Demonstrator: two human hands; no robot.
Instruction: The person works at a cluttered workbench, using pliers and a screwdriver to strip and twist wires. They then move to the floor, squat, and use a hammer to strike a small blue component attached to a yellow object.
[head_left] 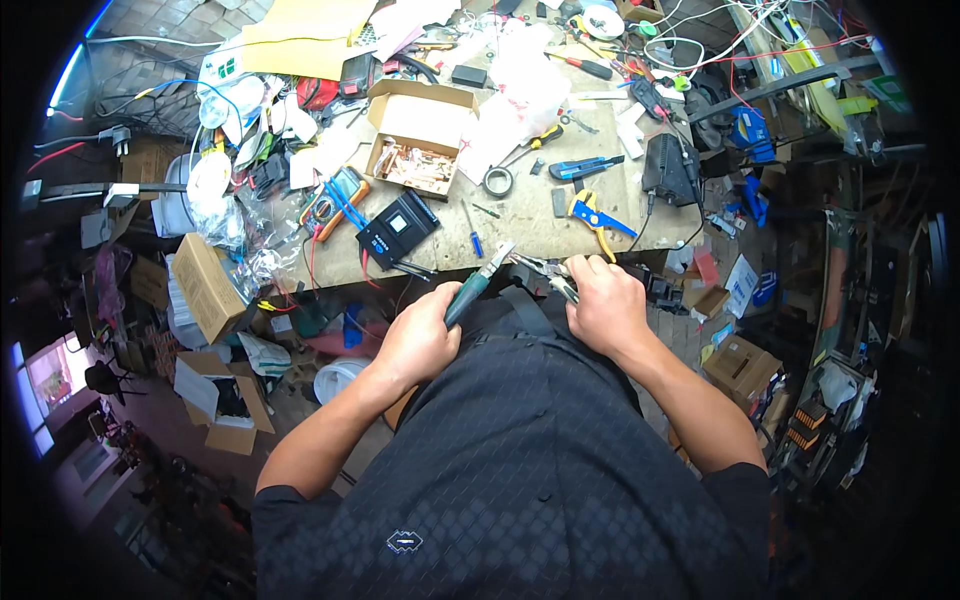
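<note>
My left hand [425, 335] is closed round a green-handled tool [466, 298], whose pale metal end points up and to the right. Its exact kind is not clear. In my right hand [608, 300] is a pair of pliers [545, 268], with the metal jaws pointing left. The two tool ends nearly meet just off the table's near edge; whether a small piece sits between them I cannot make out. On the table beyond lie a blue-handled screwdriver [475, 241], blue and yellow wire strippers [598, 220] and a black box-shaped device [398, 230].
A cluttered worktable [540, 225] holds an open cardboard box of copper-coloured parts [415, 165], an orange multimeter [335, 203], a roll of tape [498, 181], a blue utility knife [588, 167] and a black power unit [670, 170]. Cartons [205, 290] stand at the left.
</note>
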